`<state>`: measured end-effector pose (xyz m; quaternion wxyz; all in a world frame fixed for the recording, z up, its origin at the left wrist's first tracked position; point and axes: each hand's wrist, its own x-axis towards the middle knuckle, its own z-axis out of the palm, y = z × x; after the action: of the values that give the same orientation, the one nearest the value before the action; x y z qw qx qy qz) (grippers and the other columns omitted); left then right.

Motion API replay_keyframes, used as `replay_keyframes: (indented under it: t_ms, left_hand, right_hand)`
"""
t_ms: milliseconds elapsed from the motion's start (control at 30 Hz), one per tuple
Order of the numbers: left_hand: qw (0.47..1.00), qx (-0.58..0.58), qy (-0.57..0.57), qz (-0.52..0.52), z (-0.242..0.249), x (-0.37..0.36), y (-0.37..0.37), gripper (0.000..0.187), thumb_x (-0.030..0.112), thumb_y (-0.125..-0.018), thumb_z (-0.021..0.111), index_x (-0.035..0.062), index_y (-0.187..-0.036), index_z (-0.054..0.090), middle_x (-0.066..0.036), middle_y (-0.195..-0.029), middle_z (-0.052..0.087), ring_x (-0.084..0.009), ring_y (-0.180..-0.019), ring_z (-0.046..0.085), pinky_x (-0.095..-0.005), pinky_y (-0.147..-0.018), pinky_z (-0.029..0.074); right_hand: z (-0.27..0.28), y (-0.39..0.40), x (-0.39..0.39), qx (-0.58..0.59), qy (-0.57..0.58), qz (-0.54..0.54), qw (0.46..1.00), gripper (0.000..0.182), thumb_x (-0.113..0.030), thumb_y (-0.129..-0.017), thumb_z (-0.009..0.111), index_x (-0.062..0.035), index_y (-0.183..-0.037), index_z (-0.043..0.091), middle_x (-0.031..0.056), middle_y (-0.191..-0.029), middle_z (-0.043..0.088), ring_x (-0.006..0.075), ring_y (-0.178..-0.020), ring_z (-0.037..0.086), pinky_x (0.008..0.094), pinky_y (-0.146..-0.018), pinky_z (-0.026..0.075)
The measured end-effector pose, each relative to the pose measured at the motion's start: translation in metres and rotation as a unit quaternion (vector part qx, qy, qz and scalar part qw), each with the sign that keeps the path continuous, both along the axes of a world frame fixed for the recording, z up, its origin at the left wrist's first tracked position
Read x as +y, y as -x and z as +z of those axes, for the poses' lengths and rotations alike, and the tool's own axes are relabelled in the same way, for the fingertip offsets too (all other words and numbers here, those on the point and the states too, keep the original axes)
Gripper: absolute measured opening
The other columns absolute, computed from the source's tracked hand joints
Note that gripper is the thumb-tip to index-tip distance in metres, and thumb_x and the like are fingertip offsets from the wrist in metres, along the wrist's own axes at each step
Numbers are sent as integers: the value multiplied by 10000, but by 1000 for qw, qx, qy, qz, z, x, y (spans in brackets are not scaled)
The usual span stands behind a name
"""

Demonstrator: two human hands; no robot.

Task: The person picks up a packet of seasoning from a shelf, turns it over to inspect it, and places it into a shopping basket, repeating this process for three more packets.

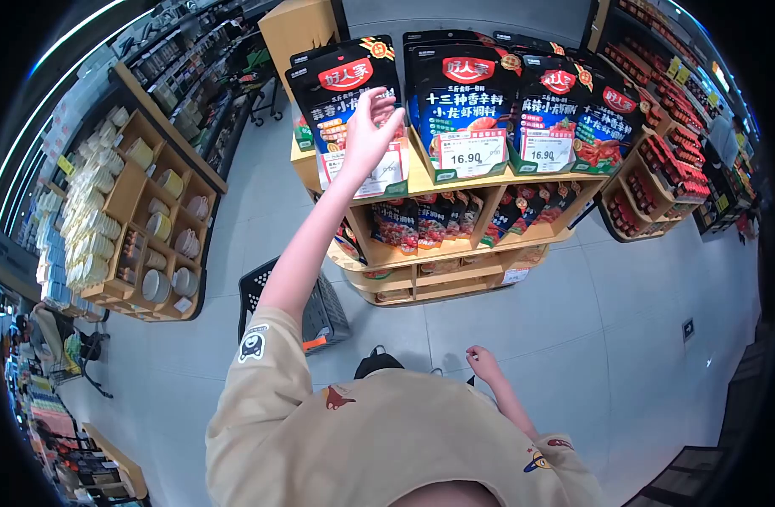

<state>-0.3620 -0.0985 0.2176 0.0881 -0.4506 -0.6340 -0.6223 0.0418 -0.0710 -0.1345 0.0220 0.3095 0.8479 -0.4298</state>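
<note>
My left hand (375,127) is raised in front of the leftmost black pouch (322,95) on the top shelf. Its fingers are half bent and a little apart, with nothing seen between them; whether they touch the pouch I cannot tell. Beside it stand more upright pouches, one with a blue front (465,114) and one in dark packaging (605,127). Price cards reading 16.90 (474,157) are at their lower fronts. Low at my right side hangs my right hand (482,362), its fingers curled in, with nothing visible in them.
A dark shopping basket (326,308) is on the floor below my left forearm. The wooden display shelf (404,182) holds more pouches below. Crockery fills a wooden rack (134,275) on the left. Red-packaged goods (670,173) stand on the right, with a person (723,145) beyond.
</note>
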Motion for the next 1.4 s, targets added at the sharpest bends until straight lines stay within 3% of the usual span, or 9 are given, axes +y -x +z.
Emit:
replay_keyframes:
  t_ms: [133,267,367,667,933,1033,1167,1300,1400]
  left_hand:
    - [994,-88,56,-42,-4,55,25,627,250,-691,669,-51,-1143,356,-182,-1068,502,-217,-955,528,-290,-802,441]
    - [971,-185,103,-107,3,77,23,303,205,-698,670,-5,-892,571,-51,-800,603,-92,-735,556,-213,-660,446]
    - [943,-254,50,-208,-23,102,40,230,175,-727,651,28,-880,563,-7,-758,594,-69,-662,529,-230,-593,418]
    - [983,-167,-81,0,-34,136,50,189,139,-726,614,-38,-788,593,-90,-699,612,-117,-624,527,-284,-605,415]
    - [950,-185,-251,-37,59,110,18,126,63,-752,578,-57,-790,584,-48,-698,605,-68,-624,476,-238,-603,398]
    - [940,-192,-279,-38,70,104,15,120,60,-754,577,-58,-774,575,-41,-650,588,-59,-591,451,-241,-565,384]
    - [969,-12,-246,-12,89,66,-15,117,61,-775,545,-49,-806,573,-25,-560,536,-43,-519,385,-237,-492,334]
    - [991,57,-110,-52,95,26,-36,134,90,-795,523,-12,-849,593,28,-550,504,-21,-508,359,-207,-464,305]
    - [961,-150,-71,-222,86,-5,-56,142,113,-821,519,-17,-807,576,1,-681,594,-31,-560,505,-184,-510,407]
  right_hand:
    - [2,-7,-4,15,8,-50,999,232,-151,-747,531,-7,-927,559,153,-873,584,264,-818,566,326,-720,453]
    - [3,-16,-9,18,7,-88,996,230,-149,-747,532,-8,-927,560,155,-858,587,267,-813,568,332,-711,455]
    - [1,-21,-18,4,11,-111,994,229,-150,-749,532,-10,-927,562,156,-852,591,269,-805,571,336,-707,457]
    - [8,-17,-34,-31,19,-131,991,244,-182,-747,539,-33,-938,565,152,-857,597,273,-787,577,336,-709,453]
    - [6,-7,-39,-18,13,-131,991,242,-184,-754,531,-31,-940,562,139,-842,595,262,-777,573,332,-703,451]
    - [13,6,-27,32,35,-122,991,232,-165,-763,525,-21,-942,558,132,-829,592,236,-779,570,315,-699,451]
    - [58,34,-7,119,49,-140,982,237,-114,-767,523,-15,-982,534,126,-859,586,210,-788,567,296,-702,450]
    - [118,65,5,247,106,-160,950,350,-98,-772,542,-27,-1102,450,109,-975,556,182,-858,544,279,-742,436]
    - [156,87,13,341,235,-122,902,493,-122,-781,561,-77,-1218,338,91,-1130,475,178,-985,492,277,-789,413]
